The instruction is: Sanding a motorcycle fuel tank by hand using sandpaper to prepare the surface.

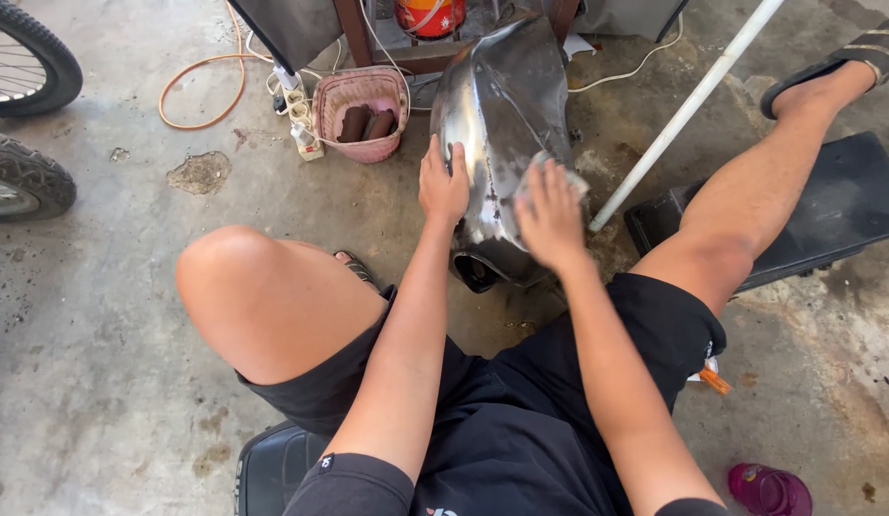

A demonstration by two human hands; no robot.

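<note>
Head view: a bare-metal motorcycle fuel tank (506,105) stands on the concrete floor (100,315) between the seated person's knees, its narrow end toward the body; the left hand (443,183) lies flat and open on the tank's left flank, fingers spread, gripping nothing; the right hand (549,218) presses a grey sanding pad (551,172) against the tank's right edge, fingers curled over it. Close on the right a white pipe (688,107) slants down to the floor just beside the tank, and a black seat cushion (846,205) lies under the right leg, so that side is tight. To the left, a pink basket (361,113) and a white power strip (298,117) sit near the tank's far end; an orange cable (203,91) loops beyond; two bicycle wheels (24,115) stand well apart at the frame's left edge, with open floor between. A pink sandal (769,490) lies at the lower right.
</note>
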